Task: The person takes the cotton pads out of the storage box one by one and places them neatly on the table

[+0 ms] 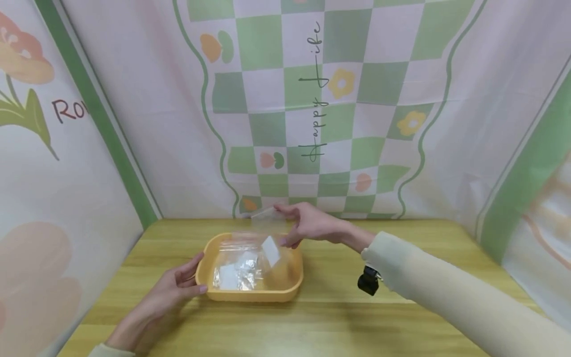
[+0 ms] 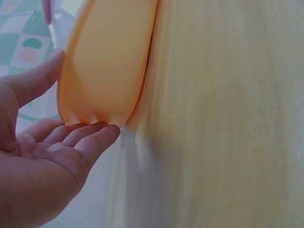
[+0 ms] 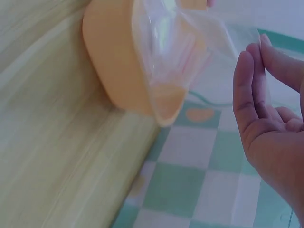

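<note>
A yellow plastic basin (image 1: 254,296) sits on the wooden table. My left hand (image 1: 176,285) holds its left end; in the left wrist view the thumb lies at the rim and the fingers (image 2: 95,137) against the end wall. Above the basin's right part, my right hand (image 1: 310,225) pinches the top edge of a clear plastic zip bag (image 1: 270,223) between thumb and fingers. A small white piece (image 1: 270,251) shows in that bag. Several other clear zip bags (image 1: 236,270) with white and shiny silvery contents lie inside the basin.
The wooden table (image 1: 379,325) extends around the basin, its back edge against a hanging cloth (image 1: 263,89) with green checks. More printed cloth (image 1: 27,188) hangs at the left. A black clip-like object (image 1: 369,281) hangs at the right sleeve's cuff.
</note>
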Action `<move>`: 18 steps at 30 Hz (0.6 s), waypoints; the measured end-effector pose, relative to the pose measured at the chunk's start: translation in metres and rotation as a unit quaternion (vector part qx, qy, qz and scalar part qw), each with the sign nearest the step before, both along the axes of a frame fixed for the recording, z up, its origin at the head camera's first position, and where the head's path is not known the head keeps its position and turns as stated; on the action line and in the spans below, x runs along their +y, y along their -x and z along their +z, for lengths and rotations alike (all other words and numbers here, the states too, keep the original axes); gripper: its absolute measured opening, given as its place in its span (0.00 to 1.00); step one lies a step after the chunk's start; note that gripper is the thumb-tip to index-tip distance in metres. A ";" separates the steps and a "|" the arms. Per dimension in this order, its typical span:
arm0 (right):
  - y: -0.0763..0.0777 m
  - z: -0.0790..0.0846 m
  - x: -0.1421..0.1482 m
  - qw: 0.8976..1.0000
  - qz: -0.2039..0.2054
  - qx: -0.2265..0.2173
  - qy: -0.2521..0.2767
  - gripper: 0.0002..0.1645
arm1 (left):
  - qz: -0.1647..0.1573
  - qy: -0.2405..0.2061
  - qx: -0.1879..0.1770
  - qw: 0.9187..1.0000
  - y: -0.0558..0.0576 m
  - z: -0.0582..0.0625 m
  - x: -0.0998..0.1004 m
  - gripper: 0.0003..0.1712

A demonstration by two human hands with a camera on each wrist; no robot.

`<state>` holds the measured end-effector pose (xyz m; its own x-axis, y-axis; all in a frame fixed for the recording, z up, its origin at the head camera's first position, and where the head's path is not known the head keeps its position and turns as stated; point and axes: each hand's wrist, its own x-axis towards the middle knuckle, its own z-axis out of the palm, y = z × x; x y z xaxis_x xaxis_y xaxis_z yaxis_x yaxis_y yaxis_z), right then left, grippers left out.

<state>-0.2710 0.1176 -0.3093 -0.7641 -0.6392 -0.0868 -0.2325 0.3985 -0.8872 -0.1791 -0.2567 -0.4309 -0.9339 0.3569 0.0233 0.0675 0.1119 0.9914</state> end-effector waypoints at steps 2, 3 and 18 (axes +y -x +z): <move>0.002 0.002 0.010 1.000 -0.002 -0.007 0.003 0.58 | 0.002 0.002 -0.001 1.000 0.000 0.000 0.000 0.55; 0.003 0.002 0.015 1.000 -0.001 -0.008 0.006 0.58 | 0.002 0.003 -0.001 1.000 0.000 0.000 -0.001 0.54; 0.012 -0.022 0.095 0.998 -0.030 -0.035 0.049 0.61 | 0.008 0.009 -0.002 1.000 0.002 -0.002 0.000 0.54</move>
<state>-0.2829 0.2125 -0.3311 -0.7950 -0.6012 -0.0809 -0.1467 0.3200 -0.9360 -0.1808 -0.2565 -0.4324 -0.9392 0.3432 0.0136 0.0622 0.1309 0.9894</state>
